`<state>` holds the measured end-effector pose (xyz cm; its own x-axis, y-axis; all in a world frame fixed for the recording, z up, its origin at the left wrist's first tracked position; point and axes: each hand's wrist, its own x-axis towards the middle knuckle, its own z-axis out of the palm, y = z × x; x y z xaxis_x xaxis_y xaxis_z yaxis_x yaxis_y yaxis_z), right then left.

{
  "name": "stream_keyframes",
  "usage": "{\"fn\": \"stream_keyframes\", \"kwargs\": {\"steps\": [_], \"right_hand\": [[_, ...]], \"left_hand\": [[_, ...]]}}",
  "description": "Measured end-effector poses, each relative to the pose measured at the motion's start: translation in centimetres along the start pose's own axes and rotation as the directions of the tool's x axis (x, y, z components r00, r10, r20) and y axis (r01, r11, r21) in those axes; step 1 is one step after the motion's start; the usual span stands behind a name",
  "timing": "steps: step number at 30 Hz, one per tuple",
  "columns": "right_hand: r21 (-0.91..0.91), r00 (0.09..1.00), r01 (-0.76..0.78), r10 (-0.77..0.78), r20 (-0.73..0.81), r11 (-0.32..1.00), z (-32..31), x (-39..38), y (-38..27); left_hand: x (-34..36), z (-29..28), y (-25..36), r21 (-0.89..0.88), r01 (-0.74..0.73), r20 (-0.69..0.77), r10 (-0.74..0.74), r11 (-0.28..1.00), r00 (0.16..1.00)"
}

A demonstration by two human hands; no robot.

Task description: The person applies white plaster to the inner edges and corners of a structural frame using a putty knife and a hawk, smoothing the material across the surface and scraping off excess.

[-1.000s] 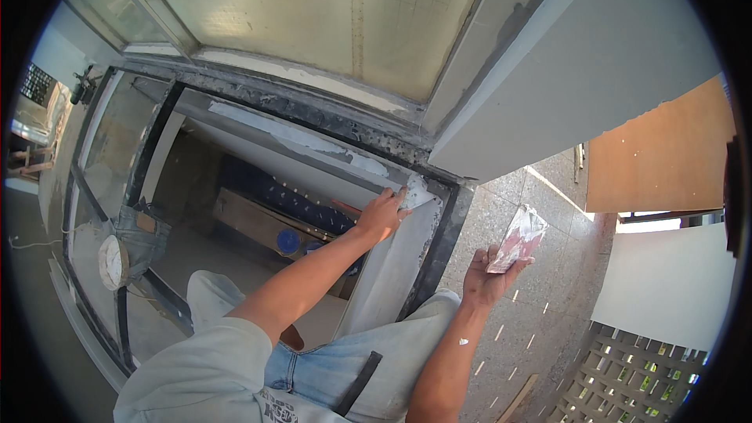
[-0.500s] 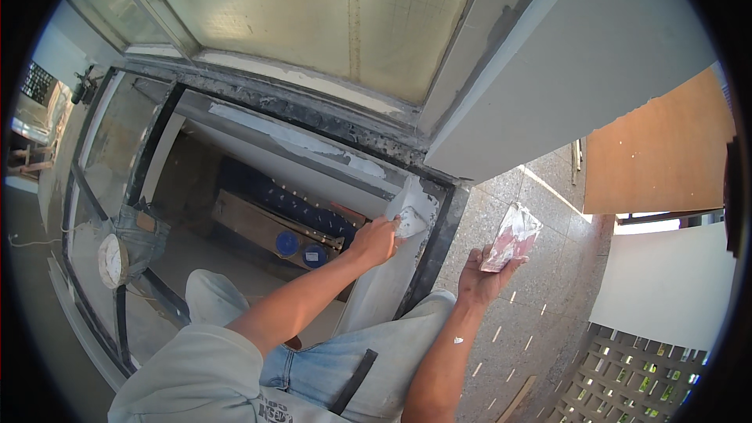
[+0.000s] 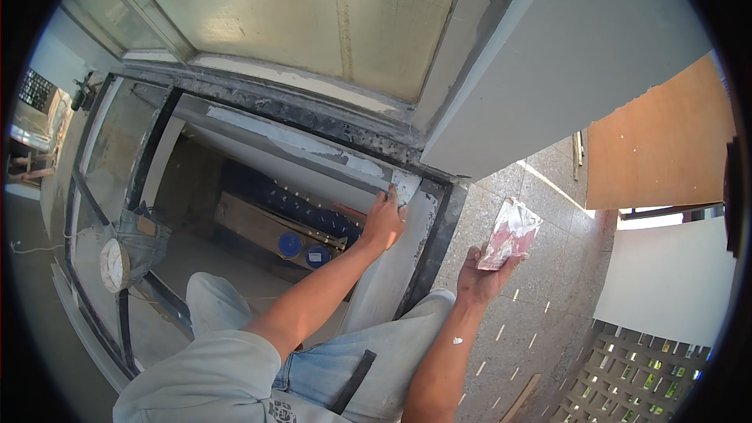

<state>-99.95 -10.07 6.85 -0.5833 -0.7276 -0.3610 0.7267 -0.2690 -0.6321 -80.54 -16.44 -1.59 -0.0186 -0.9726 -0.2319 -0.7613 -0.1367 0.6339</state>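
Note:
My left hand (image 3: 384, 223) is closed round a putty knife (image 3: 405, 186). Its pale, smeared blade lies against the far right corner of the grey frame ledge (image 3: 380, 274). The knife's handle is hidden in my fingers. White filler (image 3: 298, 141) is spread in an uneven strip along the ledge's far side. Off to the right, my right hand (image 3: 482, 278) grips a flat reddish board (image 3: 511, 235) from below, coated with white filler. A white spot of filler sticks to my right forearm.
Black metal bars (image 3: 149, 145) frame the opening in front of me. Inside are two blue round lids (image 3: 291, 244) and a long brown board (image 3: 243, 219). Frosted window panes (image 3: 274, 16) rise beyond. Jeans (image 3: 141, 235) hang on the left bars. Wood strips (image 3: 521, 395) lie on the speckled floor.
My left hand has moved away from me along the ledge, bringing the putty knife to the far corner, and its wrist has turned upward. My right hand and the board stay nearly still.

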Motion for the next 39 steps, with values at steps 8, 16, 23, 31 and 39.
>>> {"fn": "stream_keyframes", "kwargs": {"steps": [8,16,23,31,39], "right_hand": [[-0.022,1.0,0.005,-0.005,0.002,1.0,0.2,0.0,0.0],[-0.034,0.998,0.014,-0.012,0.057,0.999,-0.2,0.1,0.0],[-0.035,0.996,-0.013,0.016,0.087,0.999,-0.2,-0.1,0.3],[-0.033,0.986,-0.039,0.044,0.158,0.999,-1.2,0.3,0.9],[-0.087,0.999,-0.013,0.017,0.043,0.996,0.6,-0.4,0.5]], "left_hand": [[0.0,0.6,0.3,-0.089,0.023,-0.039,-0.027,0.996,0.999],[0.5,1.7,-0.2,-0.062,0.057,-0.017,-0.058,0.996,0.998],[-2.5,1.9,-0.9,0.003,0.083,0.049,-0.083,0.997,0.995],[-6.4,-0.2,-5.8,-0.163,0.114,-0.029,-0.12,0.98,0.992],[-0.1,0.7,-8.2,-0.494,0.09,0.173,-0.003,0.865,0.985]]}}
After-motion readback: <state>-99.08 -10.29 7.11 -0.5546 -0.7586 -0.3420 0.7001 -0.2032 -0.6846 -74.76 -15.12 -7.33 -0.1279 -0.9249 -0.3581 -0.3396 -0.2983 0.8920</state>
